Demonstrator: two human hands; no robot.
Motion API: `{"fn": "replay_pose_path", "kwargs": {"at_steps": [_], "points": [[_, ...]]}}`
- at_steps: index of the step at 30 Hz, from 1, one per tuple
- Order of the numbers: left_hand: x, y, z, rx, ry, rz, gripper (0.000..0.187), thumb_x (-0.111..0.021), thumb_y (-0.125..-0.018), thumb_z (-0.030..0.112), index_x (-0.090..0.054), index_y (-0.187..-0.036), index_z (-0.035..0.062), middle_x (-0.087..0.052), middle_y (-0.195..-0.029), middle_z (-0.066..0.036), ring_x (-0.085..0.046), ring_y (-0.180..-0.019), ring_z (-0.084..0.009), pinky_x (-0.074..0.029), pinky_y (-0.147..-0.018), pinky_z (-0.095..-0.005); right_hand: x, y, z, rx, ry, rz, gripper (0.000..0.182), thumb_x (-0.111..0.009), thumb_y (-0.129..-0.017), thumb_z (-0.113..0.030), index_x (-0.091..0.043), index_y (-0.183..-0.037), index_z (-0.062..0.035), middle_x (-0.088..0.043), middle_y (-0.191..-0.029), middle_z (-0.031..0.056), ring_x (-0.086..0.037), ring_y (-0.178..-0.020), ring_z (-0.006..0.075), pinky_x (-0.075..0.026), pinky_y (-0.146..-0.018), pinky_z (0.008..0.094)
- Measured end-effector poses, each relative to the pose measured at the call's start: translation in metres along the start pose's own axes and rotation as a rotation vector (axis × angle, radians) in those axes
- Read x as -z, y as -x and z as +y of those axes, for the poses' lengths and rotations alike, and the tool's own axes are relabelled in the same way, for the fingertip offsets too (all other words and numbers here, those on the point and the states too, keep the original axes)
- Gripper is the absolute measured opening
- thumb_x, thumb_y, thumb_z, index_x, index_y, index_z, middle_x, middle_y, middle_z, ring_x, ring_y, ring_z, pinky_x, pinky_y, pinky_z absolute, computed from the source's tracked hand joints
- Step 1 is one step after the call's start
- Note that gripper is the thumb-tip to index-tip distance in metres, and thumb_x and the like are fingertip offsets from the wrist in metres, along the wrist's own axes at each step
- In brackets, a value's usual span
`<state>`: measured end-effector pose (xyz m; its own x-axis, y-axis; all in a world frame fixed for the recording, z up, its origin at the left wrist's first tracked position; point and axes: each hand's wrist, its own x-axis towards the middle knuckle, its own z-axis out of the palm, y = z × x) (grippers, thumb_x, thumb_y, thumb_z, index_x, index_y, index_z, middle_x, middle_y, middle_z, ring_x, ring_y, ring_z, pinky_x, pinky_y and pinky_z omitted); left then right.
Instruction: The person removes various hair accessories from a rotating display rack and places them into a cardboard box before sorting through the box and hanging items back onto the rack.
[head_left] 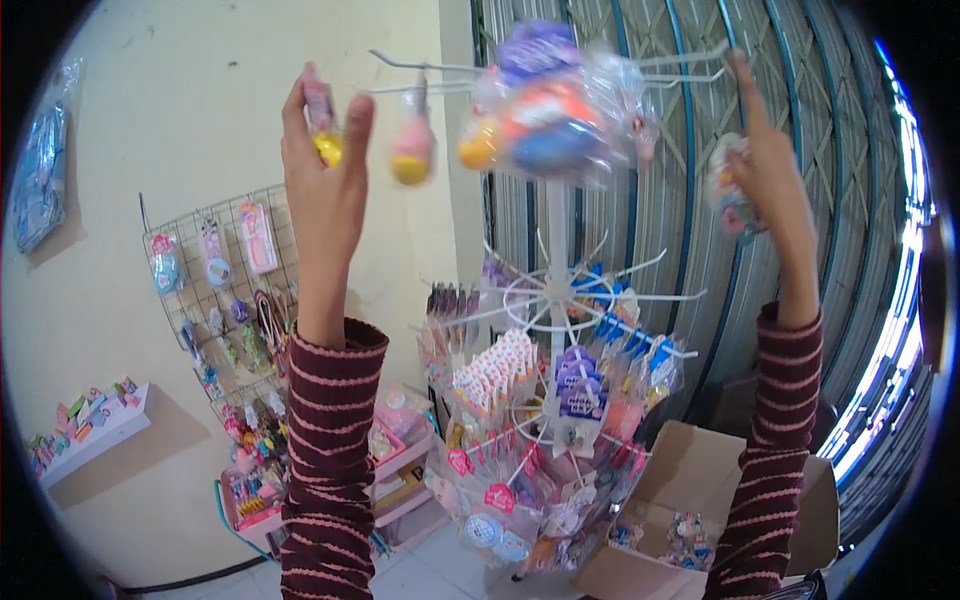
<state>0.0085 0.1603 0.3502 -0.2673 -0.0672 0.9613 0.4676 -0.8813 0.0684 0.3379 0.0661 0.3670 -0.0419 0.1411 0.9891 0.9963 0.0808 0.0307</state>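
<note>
Left grip [340, 120] spread wide beside glossy pink-yellow item [321, 112], right grip [762, 145] curled on blurred pastel packet [731, 185]

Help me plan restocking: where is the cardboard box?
In the head view, the box is at the lower right, just right of the rack and partly behind the right sleeve.

Blurred packets [553, 115] up top.

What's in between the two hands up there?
In the head view, plastic packets hang from the white rack between the left hand and the right hand.
</note>
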Motion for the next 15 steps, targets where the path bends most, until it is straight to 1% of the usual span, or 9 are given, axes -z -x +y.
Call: {"fn": "replay_pose_path", "kwargs": {"at_steps": [1, 3, 4, 6, 8, 10, 12, 13, 15], "points": [[-0.003, -0.005, 0.008, -0.021, 0.012, 0.009, 0.065, -0.049, -0.073, 0.05, -0.032, -0.119, 0.007, -0.046, -0.089, -0.015, -0.05, -0.074, -0.0233, -0.04, -0.064, -0.0327, -0.001, 0.002, -0.014, 0.033, -0.019, -0.009, 0.074, -0.047, -0.06, 0.002, -0.015, -0.127, -0.008, -0.053, -0.069, 0.0261, -0.054, -0.063, 0.0365, -0.043, -0.057, 0.0431], [-0.01, -0.006, 0.035, -0.11, -0.218, -0.027, 0.066, -0.05, -0.071, 0.052, -0.033, -0.121, 0.0116, -0.044, -0.081, -0.014, -0.049, -0.072, -0.025, -0.04, -0.063, -0.0319, -0.007, 0.0, -0.024, -0.062, 0.113, -0.119, 0.075, -0.049, -0.061, 0.002, -0.017, -0.127, -0.0124, -0.053, -0.074, 0.025, -0.052, -0.063, 0.0383, -0.041, -0.059, 0.0425], [-0.015, -0.005, 0.045, -0.089, -0.239, -0.056, 0.069, -0.051, -0.068, 0.054, -0.033, -0.121, 0.0148, -0.043, -0.082, -0.014, -0.048, -0.07, -0.0256, -0.041, -0.06, -0.0316, -0.008, 0.0, -0.028, -0.072, 0.121, -0.114, 0.075, -0.049, -0.061, 0.002, -0.017, -0.127, -0.0124, -0.053, -0.074, 0.025, -0.052, -0.063, 0.0383, -0.041, -0.059, 0.0425], [-0.023, -0.002, 0.064, -0.104, -0.277, -0.073, 0.07, -0.051, -0.067, 0.056, -0.034, -0.121, 0.0152, -0.043, -0.083, -0.014, -0.048, -0.069, -0.0249, -0.041, -0.059, -0.0316, -0.011, -0.003, -0.03, -0.046, 0.135, -0.086, 0.072, -0.049, -0.062, 0.001, -0.018, -0.126, -0.0094, -0.052, -0.066, 0.0244, -0.051, -0.059, 0.0387, -0.039, -0.058, 0.0428], [-0.026, 0.0, 0.077, -0.093, -0.358, -0.097, 0.073, -0.051, -0.064, 0.059, -0.034, -0.122, 0.0167, -0.043, -0.083, -0.013, -0.049, -0.068, -0.0239, -0.041, -0.055, -0.032, -0.02, -0.005, -0.018, -0.045, 0.096, -0.077, 0.071, -0.049, -0.062, 0.0, -0.018, -0.126, -0.0094, -0.052, -0.063, 0.0239, -0.051, -0.058, 0.0386, -0.039, -0.057, 0.0424], [-0.028, 0.001, 0.079, -0.096, -0.436, -0.062, 0.073, -0.051, -0.064, 0.059, -0.035, -0.121, 0.0172, -0.043, -0.083, -0.013, -0.049, -0.068, -0.0243, -0.041, -0.055, -0.0321, -0.027, -0.004, -0.008, -0.037, 0.048, -0.068, 0.071, -0.049, -0.063, -0.001, -0.018, -0.126, -0.0094, -0.051, -0.06, 0.0234, -0.051, -0.058, 0.0384, -0.039, -0.057, 0.042], [-0.029, 0.003, 0.077, -0.095, -0.519, -0.037, 0.073, -0.051, -0.064, 0.06, -0.035, -0.121, 0.0177, -0.043, -0.083, -0.013, -0.05, -0.068, -0.0247, -0.042, -0.055, -0.0322, -0.032, 0.001, 0.0, -0.007, -0.023, 0.017, 0.077, -0.049, -0.063, -0.001, -0.009, -0.128, -0.0128, -0.051, -0.058, 0.0212, -0.052, -0.055, 0.0361, -0.04, -0.054, 0.0408], [-0.028, 0.003, 0.073, -0.06, -0.543, -0.024, 0.073, -0.049, -0.065, 0.061, -0.034, -0.122, 0.0182, -0.043, -0.084, -0.014, -0.05, -0.069, -0.0259, -0.042, -0.056, -0.0325, -0.03, 0.003, -0.004, -0.008, -0.026, 0.013, 0.077, -0.049, -0.063, -0.001, -0.009, -0.128, -0.0128, -0.051, -0.058, 0.0212, -0.052, -0.055, 0.0361, -0.04, -0.054, 0.0408], [-0.026, 0.0, 0.058, -0.025, -0.569, -0.013, 0.072, -0.047, -0.065, 0.062, -0.034, -0.122, 0.0188, -0.043, -0.085, -0.015, -0.051, -0.071, -0.0272, -0.042, -0.057, -0.0327, -0.019, 0.007, -0.023, -0.099, -0.072, 0.018, 0.083, -0.049, -0.065, -0.001, 0.0, -0.129, -0.0167, -0.051, -0.058, 0.0192, -0.052, -0.052, 0.0327, -0.04, -0.05, 0.039]]}}
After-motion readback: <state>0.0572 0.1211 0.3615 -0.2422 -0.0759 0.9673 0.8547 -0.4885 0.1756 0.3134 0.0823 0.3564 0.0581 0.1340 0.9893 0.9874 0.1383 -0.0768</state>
